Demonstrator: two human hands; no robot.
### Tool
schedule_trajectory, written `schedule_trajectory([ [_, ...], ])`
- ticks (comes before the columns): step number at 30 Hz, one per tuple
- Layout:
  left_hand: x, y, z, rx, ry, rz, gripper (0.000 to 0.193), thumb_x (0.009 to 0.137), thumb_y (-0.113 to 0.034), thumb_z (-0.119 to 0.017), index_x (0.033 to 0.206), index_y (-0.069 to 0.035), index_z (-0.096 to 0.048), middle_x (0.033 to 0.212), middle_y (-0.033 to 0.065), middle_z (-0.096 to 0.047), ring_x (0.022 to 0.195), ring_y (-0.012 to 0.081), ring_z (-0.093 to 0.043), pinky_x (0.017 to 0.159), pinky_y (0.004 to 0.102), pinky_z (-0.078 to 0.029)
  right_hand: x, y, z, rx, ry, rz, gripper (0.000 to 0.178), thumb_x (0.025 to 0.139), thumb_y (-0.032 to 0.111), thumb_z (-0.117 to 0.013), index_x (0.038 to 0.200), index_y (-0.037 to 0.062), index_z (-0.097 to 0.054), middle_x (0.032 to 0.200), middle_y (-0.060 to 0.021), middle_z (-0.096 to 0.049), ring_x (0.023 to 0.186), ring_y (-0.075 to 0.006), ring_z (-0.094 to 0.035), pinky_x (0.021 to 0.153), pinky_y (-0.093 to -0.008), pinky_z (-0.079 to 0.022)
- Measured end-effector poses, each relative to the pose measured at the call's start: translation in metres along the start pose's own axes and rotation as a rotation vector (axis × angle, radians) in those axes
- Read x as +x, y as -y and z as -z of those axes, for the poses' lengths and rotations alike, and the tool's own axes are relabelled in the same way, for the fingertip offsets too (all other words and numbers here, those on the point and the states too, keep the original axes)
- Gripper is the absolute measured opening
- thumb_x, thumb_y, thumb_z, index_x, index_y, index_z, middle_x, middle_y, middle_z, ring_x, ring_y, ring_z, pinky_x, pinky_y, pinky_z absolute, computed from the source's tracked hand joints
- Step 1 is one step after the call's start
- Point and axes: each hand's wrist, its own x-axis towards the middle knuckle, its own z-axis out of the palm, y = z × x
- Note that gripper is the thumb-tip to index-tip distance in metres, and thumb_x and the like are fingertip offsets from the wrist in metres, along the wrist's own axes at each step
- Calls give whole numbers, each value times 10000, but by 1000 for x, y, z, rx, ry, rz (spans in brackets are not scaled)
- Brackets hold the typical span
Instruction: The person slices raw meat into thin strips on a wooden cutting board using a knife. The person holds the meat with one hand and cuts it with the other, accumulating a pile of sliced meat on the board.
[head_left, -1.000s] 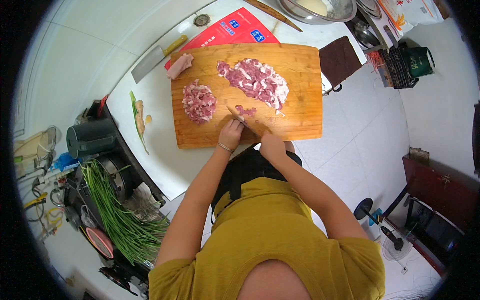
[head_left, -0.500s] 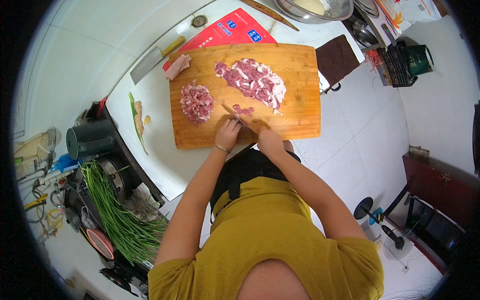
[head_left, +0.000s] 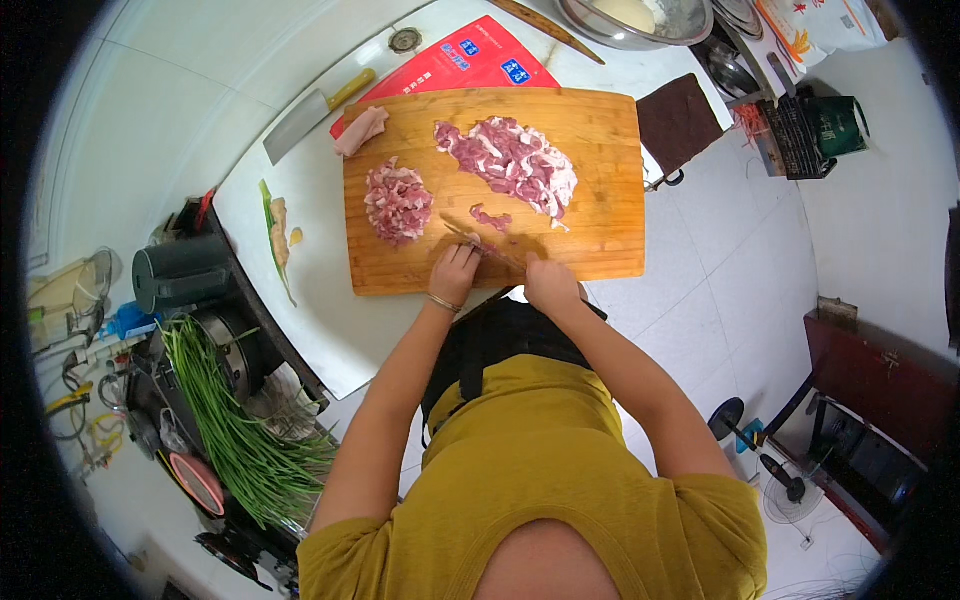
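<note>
A wooden cutting board [head_left: 600, 190] lies on the white counter. On it sit a pile of chopped meat [head_left: 397, 201], a larger spread of sliced meat [head_left: 512, 162] and a pale strip of fat [head_left: 360, 130] at the far left corner. My left hand [head_left: 455, 273] presses a small piece of meat [head_left: 478, 243] at the board's near edge. My right hand [head_left: 548, 283] grips a knife [head_left: 480, 245] whose thin blade points left across that piece. A few loose slices [head_left: 490, 217] lie just beyond the blade.
A cleaver [head_left: 310, 115] with a yellow handle lies left of the board beside a red packet [head_left: 470, 62]. A metal bowl [head_left: 630, 20] stands at the back. Green chives [head_left: 235, 430] lie on the lower left. A dark cloth [head_left: 675, 120] sits right of the board.
Both hands stay at the board's near edge over the small meat piece; the knife blade has shifted slightly as it cuts. The view has drifted a little.
</note>
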Motion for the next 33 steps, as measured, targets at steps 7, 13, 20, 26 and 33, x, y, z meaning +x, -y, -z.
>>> schedule_trajectory([
  [7,6,9,-5,-56,0,-57,239,744,-97,-522,947,-6,-610,1065,117,-586,938,257,-554,808,331,-476,5,-3,-6,-14,-2,7,119,782,103,-502,854,12,-528,738,-213,-625,691,-388,-627,600,-485,-504],
  [13,7,17,-11,-48,50,-66,218,751,-102,-528,928,-13,-616,1028,122,-595,943,254,-558,808,325,-478,26,1,-4,6,129,-25,174,769,111,-541,880,-13,-594,850,-228,-640,793,-367,-644,698,-448,-524],
  [20,9,14,-10,-84,39,-50,209,747,-98,-527,918,-24,-622,1001,104,-601,935,243,-560,795,322,-480,10,-25,-10,1,184,-21,159,764,95,-518,870,-3,-584,817,-231,-632,789,-373,-629,683,-468,-505],
  [26,3,4,-18,-114,27,-86,234,733,-96,-530,940,-28,-614,994,92,-594,919,237,-561,771,316,-482,35,21,-8,44,73,-45,211,785,135,-532,941,-3,-565,872,-214,-641,838,-349,-640,718,-441,-520],
  [33,4,-8,-9,-116,-53,23,286,721,-69,-542,997,-26,-602,924,88,-561,839,243,-550,718,327,-484,13,-4,-5,238,-43,-74,184,795,155,-565,881,-4,-533,745,-269,-605,735,-445,-597,670,-517,-482],
])
